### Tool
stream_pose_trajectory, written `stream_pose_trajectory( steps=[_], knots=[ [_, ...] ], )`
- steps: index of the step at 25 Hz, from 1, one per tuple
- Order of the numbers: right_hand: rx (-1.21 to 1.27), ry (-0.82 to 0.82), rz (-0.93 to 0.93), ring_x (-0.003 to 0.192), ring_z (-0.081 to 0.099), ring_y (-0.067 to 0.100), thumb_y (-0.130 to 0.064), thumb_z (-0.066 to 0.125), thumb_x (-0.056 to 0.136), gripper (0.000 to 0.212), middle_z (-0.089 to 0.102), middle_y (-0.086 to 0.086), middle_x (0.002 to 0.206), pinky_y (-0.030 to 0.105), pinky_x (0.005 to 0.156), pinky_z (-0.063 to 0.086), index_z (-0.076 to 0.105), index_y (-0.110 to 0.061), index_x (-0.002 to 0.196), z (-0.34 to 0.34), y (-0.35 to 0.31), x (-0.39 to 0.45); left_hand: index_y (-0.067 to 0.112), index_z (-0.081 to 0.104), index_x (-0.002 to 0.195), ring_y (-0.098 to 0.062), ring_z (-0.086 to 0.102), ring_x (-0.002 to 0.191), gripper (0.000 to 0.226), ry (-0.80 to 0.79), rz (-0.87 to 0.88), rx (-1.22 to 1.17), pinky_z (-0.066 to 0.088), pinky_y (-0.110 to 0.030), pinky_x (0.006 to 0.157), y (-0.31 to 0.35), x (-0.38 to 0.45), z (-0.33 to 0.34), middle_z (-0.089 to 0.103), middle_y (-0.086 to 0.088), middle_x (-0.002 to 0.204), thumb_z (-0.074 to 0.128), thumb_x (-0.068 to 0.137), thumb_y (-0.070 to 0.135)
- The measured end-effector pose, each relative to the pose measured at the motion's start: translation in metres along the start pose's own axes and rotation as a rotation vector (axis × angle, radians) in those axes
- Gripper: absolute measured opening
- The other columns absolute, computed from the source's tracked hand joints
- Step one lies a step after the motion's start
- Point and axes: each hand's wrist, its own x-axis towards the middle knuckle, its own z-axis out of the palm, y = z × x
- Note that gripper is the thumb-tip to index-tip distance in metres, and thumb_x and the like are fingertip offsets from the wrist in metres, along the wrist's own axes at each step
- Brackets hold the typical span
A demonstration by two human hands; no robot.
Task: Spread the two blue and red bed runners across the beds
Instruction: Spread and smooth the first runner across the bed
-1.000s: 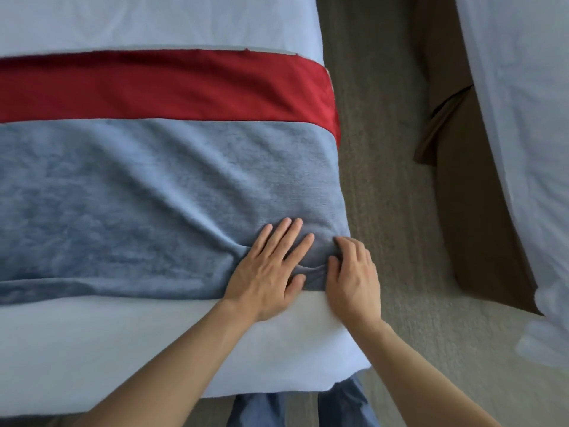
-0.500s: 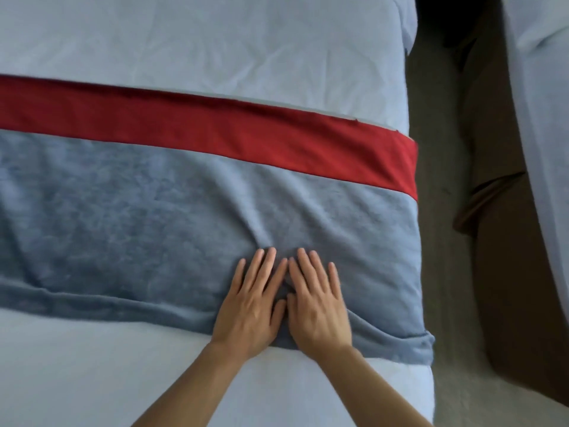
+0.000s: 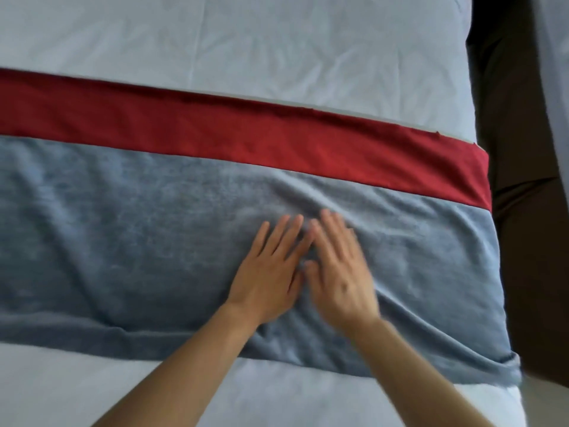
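Bed runner [image 3: 154, 217]: a long band of two joined fabrics laid across the width of the bed [image 3: 246, 41]. The wider part is blue-grey with a soft, napped, towel-like surface; the narrower strip along its far edge is a smooth, deep red cloth with a straight seam between the two. The runner's end reaches the bed's right side, where it turns down over the edge, the near corner bunched into a small fold. Shallow creases radiate through the blue pile around the hands, and a low ridge runs along the near hem at left.

Bed: covered in a pale, matte white sheet with fine wrinkles, visible both beyond the red strip and on the near side of the blue part.

Left hand [image 3: 266, 272]: palm down, fingers straight and slightly spread, lying flat on the blue fabric, grasping nothing.

Right hand [image 3: 338, 272]: just beside the left, thumbs close together, likewise flat with fingers extended on the blue fabric, grasping nothing; its outline is blurred.

To the right of the bed, a dark brown surface; a strip of pale fabric shows at the upper right edge of the view.
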Motion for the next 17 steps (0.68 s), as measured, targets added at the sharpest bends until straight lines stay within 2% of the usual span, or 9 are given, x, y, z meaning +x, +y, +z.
stream_pose_trajectory(
  steps=[2,5,7,9,11,13,15,17],
  knots=[
    [0.023,-0.151,-0.093,0.153,0.010,0.023,-0.027,0.038,0.100,0.058,0.018,0.008,0.165,0.050,0.121,0.021,0.027,-0.013,0.155,0.031,-0.039,-0.003,0.012,0.010,0.158,-0.032,-0.002,0.153,0.071,-0.027,-0.083,0.034,0.013,-0.054,0.121,-0.011,-0.018,0.006,0.004,-0.015,0.166,0.030,0.096,0.038],
    [-0.116,-0.193,-0.097,0.152,0.014,0.020,-0.037,0.044,0.097,0.062,0.021,0.005,0.164,0.046,0.122,0.018,0.032,-0.017,0.154,0.035,-0.008,0.006,0.018,0.019,0.158,-0.028,0.002,0.153,0.068,-0.035,-0.217,0.027,0.012,-0.054,0.122,-0.047,-0.024,0.008,0.007,-0.012,0.166,0.033,0.095,0.040],
    [-0.234,-0.145,0.043,0.152,0.015,0.021,-0.043,0.044,0.093,0.067,0.022,0.005,0.164,0.045,0.124,0.013,0.031,-0.020,0.154,0.014,0.045,0.008,0.019,0.017,0.158,-0.027,0.000,0.154,0.067,-0.014,-0.290,0.001,0.009,-0.053,0.123,-0.065,-0.018,0.006,0.006,-0.011,0.166,0.033,0.096,0.041],
    [-0.324,-0.092,0.259,0.152,0.012,0.023,-0.048,0.037,0.092,0.070,0.019,0.006,0.165,0.048,0.123,0.013,0.027,-0.020,0.155,-0.017,0.093,0.003,0.020,0.015,0.158,-0.026,-0.002,0.154,0.068,-0.014,-0.338,-0.007,0.008,-0.053,0.123,-0.070,-0.016,0.005,0.003,-0.010,0.166,0.031,0.096,0.042],
    [-0.343,-0.048,0.400,0.153,0.010,0.026,-0.048,0.033,0.092,0.071,0.017,0.007,0.165,0.052,0.122,0.013,0.027,-0.015,0.155,-0.037,0.109,0.002,0.019,0.014,0.159,-0.026,-0.002,0.154,0.068,-0.009,-0.362,0.002,0.008,-0.053,0.123,-0.070,-0.018,0.006,0.002,-0.010,0.166,0.028,0.096,0.042],
    [-0.292,-0.018,0.311,0.152,0.012,0.028,-0.040,0.036,0.092,0.069,0.018,0.011,0.164,0.053,0.122,0.012,0.031,-0.010,0.153,-0.031,0.084,0.018,0.016,0.015,0.158,-0.026,-0.002,0.154,0.068,0.020,-0.361,-0.010,0.008,-0.054,0.123,-0.065,-0.013,0.004,0.003,-0.010,0.166,0.029,0.095,0.039],
    [-0.186,-0.037,0.080,0.153,0.011,0.027,-0.030,0.040,0.090,0.066,0.019,0.011,0.164,0.051,0.123,0.010,0.031,-0.009,0.153,-0.002,0.032,0.039,0.014,0.019,0.157,-0.026,0.001,0.154,0.069,0.067,-0.271,-0.034,0.011,-0.054,0.122,-0.056,0.002,0.000,0.007,-0.011,0.166,0.033,0.093,0.032],
    [-0.074,-0.103,0.005,0.153,0.007,0.022,-0.022,0.036,0.092,0.064,0.018,0.009,0.164,0.046,0.124,0.009,0.026,-0.011,0.154,0.030,-0.023,0.055,0.015,0.022,0.156,-0.027,0.003,0.153,0.066,0.063,-0.172,-0.017,0.011,-0.053,0.123,-0.051,0.018,-0.003,0.014,-0.011,0.165,0.034,0.093,0.031]
  ],
)
